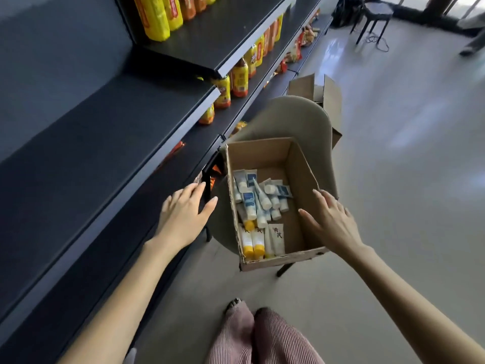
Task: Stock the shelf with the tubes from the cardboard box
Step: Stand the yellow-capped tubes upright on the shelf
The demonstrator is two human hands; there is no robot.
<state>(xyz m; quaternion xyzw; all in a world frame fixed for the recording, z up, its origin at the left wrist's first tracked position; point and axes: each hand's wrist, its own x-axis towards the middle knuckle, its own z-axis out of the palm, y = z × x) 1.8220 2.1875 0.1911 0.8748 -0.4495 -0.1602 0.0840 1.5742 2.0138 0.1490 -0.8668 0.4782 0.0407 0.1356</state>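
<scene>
Sensibly, the cardboard box (262, 158) sits on a chair (288, 114) just beside the shelf (91, 127), keeping its tubes (258, 203) within reach, while the left hand (183, 214) and right hand (332, 222) hover at its sides, each grip spread, holding nothing.

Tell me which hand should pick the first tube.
Probably the right hand: open, over the box, near the tubes. The left hand hovers outside it, beside the shelf.

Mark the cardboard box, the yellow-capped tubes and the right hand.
cardboard box (299, 174): head view, bare inner right wall.
yellow-capped tubes (258, 242): head view, body of one tube at the box's near end.
right hand (333, 222): head view, back of the hand.
</scene>
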